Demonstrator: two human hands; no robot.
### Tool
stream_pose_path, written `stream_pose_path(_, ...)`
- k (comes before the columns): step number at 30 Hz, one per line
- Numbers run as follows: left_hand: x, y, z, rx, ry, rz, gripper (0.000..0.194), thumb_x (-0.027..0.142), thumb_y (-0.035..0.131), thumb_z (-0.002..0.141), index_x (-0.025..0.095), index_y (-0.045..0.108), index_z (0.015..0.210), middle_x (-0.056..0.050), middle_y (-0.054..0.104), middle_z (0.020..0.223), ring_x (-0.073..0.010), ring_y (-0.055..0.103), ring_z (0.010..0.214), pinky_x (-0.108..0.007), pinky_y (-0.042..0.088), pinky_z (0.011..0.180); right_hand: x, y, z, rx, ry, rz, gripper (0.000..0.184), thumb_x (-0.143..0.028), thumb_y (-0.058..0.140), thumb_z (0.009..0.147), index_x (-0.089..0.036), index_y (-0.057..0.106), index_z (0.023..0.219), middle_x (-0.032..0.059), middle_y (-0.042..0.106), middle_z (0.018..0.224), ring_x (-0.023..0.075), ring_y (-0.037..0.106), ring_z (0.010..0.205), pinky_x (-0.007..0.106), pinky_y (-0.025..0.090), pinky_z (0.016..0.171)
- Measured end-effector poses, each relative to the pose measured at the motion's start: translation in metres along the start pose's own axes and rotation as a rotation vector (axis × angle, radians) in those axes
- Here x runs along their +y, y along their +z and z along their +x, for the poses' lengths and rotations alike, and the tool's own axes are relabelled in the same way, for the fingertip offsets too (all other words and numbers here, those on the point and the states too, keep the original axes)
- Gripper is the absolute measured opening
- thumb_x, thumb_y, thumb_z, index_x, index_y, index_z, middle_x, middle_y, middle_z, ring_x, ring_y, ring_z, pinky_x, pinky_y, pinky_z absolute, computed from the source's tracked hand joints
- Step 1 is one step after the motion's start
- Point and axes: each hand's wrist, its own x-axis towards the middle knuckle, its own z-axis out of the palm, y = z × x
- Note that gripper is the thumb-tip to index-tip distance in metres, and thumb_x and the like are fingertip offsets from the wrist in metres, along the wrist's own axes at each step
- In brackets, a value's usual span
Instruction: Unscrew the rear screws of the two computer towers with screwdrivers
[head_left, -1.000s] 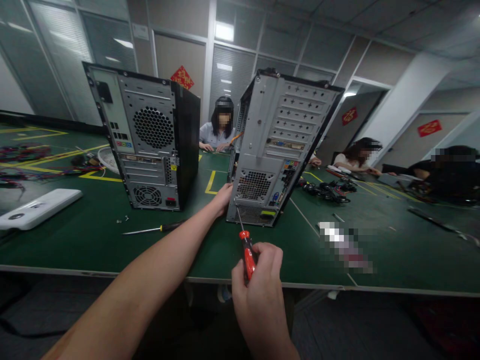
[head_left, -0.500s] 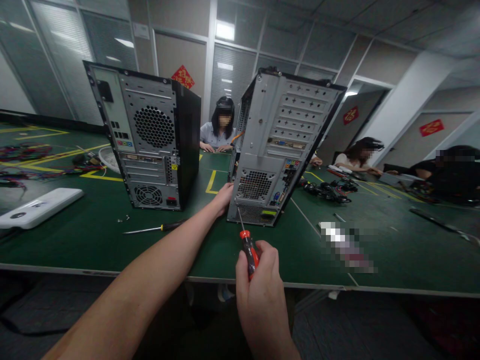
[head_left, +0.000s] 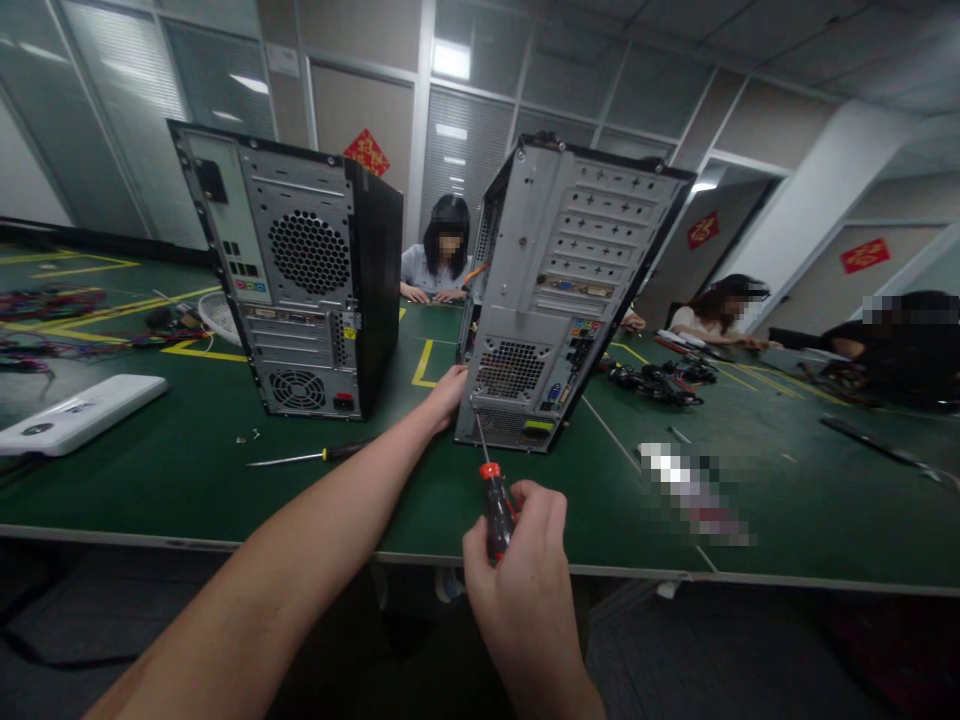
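A grey computer tower stands upright on the green table, its back panel facing me. My left hand rests against the tower's lower left edge, fingers partly hidden behind the case. My right hand is closed round the red and black handle of a screwdriver. The thin shaft points up to a spot on the tower's lower left rear corner.
A second, black tower stands to the left. Another screwdriver and small loose screws lie before it. A white panel lies far left, cables to the right. Three people sit at the table's far side.
My right hand has turned slightly on the screwdriver handle, so more black and less red shows. The left hand and both towers have not moved.
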Motion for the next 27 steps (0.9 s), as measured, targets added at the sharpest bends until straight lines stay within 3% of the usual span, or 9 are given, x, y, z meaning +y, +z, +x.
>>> stream_pose_path(12,-0.0007,-0.0021,0.0016,0.013,-0.009,-0.009,0.044,0.043,0.076,0.079,0.02,0.062,0.114,-0.007,0.074,0.093,-0.022,0.07,0.088,-0.035,0.054,0.081,-0.0007,-0.0011,-0.0004,0.047,-0.023,0.021,0.018,-0.025,0.048,0.097,-0.02,0.048,0.115,0.0087,0.058,0.101,0.0232,0.068,0.082,0.034,0.054,0.062)
stream_pose_path(27,-0.0015,-0.0013,0.003,0.012,0.0,-0.017,0.043,0.042,0.076,0.079,0.02,0.062,0.114,-0.005,0.073,0.088,-0.0213,0.07,0.084,-0.034,0.054,0.08,0.0022,-0.0009,-0.0003,-0.005,0.004,0.0,0.02,-0.037,0.041,0.105,-0.021,0.051,0.112,0.0087,0.064,0.098,0.0248,0.07,0.079,0.033,0.051,0.06)
